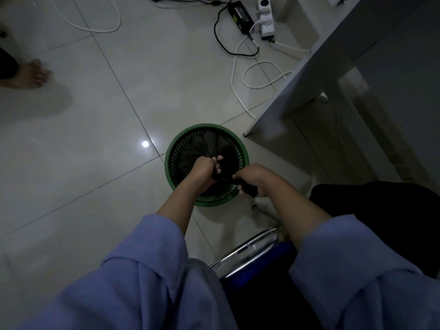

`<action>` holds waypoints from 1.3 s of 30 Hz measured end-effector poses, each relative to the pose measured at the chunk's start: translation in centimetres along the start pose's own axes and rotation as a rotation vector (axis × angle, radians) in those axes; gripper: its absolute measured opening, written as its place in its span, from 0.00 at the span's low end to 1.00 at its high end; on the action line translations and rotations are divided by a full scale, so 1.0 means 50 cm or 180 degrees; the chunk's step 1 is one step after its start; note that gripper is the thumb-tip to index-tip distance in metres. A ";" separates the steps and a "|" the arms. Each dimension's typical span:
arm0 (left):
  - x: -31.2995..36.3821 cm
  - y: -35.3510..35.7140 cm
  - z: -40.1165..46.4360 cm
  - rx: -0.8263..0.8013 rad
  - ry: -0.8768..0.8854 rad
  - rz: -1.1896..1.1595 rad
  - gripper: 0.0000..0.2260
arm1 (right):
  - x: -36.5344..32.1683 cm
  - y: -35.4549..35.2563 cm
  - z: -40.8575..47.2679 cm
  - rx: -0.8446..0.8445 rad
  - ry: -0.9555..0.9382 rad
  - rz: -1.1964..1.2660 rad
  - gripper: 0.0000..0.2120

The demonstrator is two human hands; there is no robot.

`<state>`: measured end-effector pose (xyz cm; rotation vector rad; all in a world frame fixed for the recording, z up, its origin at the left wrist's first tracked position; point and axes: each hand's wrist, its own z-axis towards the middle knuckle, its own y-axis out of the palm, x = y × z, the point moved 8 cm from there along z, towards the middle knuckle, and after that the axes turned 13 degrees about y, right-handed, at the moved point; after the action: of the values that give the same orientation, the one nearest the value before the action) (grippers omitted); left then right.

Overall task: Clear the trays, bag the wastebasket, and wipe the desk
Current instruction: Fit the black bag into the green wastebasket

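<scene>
A round green slatted wastebasket (pixel 185 136) stands on the tiled floor below me. A black plastic bag (pixel 204 145) sits inside it, its top gathered into a bunch. My left hand (pixel 204 171) is closed around the gathered neck of the bag over the basket's middle. My right hand (pixel 251 179) grips a twisted black end of the same bag at the basket's right rim. Both forearms reach down from blue sleeves.
The grey desk (pixel 316 67) has its corner just right of the basket. White and black cables, a power strip (pixel 266 17) and a black adapter (pixel 240 15) lie on the floor beyond. Another person's bare foot (pixel 28 73) is at the far left. A chrome chair frame (pixel 250 253) is under my arms.
</scene>
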<state>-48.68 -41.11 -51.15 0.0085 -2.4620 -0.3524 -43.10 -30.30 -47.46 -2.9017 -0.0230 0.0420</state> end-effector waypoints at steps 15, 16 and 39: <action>0.059 0.011 -0.007 -0.1253 0.0856 0.3765 0.16 | -0.097 0.059 -0.060 0.0959 -0.2545 -0.2241 0.32; 0.063 0.012 -0.008 -0.1258 0.1007 0.3773 0.15 | -0.095 0.057 -0.053 0.0916 -0.2478 -0.2177 0.30; 0.027 -0.034 0.000 -0.0457 0.0896 0.1575 0.14 | -0.041 0.015 -0.006 0.0354 -0.0766 -0.0085 0.11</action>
<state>-49.91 -42.87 -50.79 -0.5627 -2.0676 -0.2840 -45.11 -31.14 -47.32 -2.7673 -0.0978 0.3750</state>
